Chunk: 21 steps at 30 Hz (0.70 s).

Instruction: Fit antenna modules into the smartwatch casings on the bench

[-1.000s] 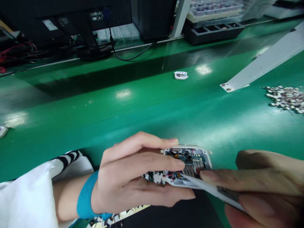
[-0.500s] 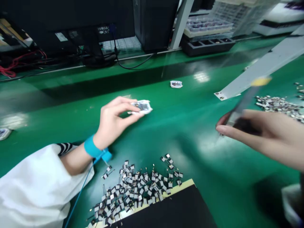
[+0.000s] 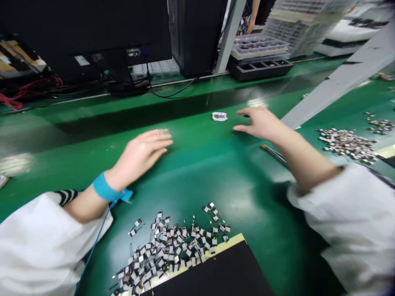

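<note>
White case: one, open-topped, lying on the table [image 3: 191,174] between the two hands, nearer the right; a second white item [image 3: 3,181], cut by the left edge.
Right hand [image 3: 262,123]: thumb and fingers spread, pointing at the white case [image 3: 219,116], apart from it.
Left hand [image 3: 140,154]: fingers close together, slightly bent; whether they pinch anything cannot be told.
Tweezers [image 3: 274,153]: one pair, lying beside the right forearm.
Small square parts: three heaps, one in front [image 3: 173,242], one at right [image 3: 345,144], a smaller one beyond [image 3: 382,126]; pieces too many to count.
Black sheet [image 3: 212,271]: one, pale-edged, under the front heap's border.
Slanting post [image 3: 339,82]: one, between the right hand and the right-hand heaps.
Rear: one monitor [image 3: 86,28], one looping cable [image 3: 173,95], stacked trays [image 3: 261,45], one co-worker's hand [image 3: 251,26].
Wristband [image 3: 106,187]: one, blue, corded, left wrist.
</note>
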Each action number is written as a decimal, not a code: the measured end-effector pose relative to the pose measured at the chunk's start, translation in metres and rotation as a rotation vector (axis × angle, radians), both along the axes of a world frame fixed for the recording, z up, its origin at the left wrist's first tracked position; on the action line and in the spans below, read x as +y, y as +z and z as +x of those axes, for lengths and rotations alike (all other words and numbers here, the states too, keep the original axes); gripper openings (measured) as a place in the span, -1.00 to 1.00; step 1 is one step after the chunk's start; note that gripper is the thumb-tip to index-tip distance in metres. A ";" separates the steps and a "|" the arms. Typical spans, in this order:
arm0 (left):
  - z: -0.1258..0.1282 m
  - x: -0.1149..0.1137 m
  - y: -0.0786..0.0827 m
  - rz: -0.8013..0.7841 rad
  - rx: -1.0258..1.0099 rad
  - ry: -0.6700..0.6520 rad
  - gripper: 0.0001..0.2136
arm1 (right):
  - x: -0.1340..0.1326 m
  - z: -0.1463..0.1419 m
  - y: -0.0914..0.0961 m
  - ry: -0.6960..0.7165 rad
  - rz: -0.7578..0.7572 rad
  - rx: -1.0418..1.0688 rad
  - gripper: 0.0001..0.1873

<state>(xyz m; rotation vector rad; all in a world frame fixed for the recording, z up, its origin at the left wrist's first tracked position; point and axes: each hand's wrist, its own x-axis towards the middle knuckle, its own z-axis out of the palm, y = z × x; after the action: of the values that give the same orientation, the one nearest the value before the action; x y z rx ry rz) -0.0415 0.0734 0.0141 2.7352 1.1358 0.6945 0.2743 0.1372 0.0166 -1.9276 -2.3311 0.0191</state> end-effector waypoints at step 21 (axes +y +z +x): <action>0.037 -0.053 -0.002 -0.304 -0.226 -0.215 -0.91 | -0.082 -0.066 -0.021 0.535 -0.169 0.397 -0.57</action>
<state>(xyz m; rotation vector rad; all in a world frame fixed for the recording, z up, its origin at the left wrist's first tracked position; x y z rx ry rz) -0.0040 0.0204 0.0119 2.4057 0.8087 0.7130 0.2086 0.0549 -0.0049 -1.1518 -2.5260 0.5992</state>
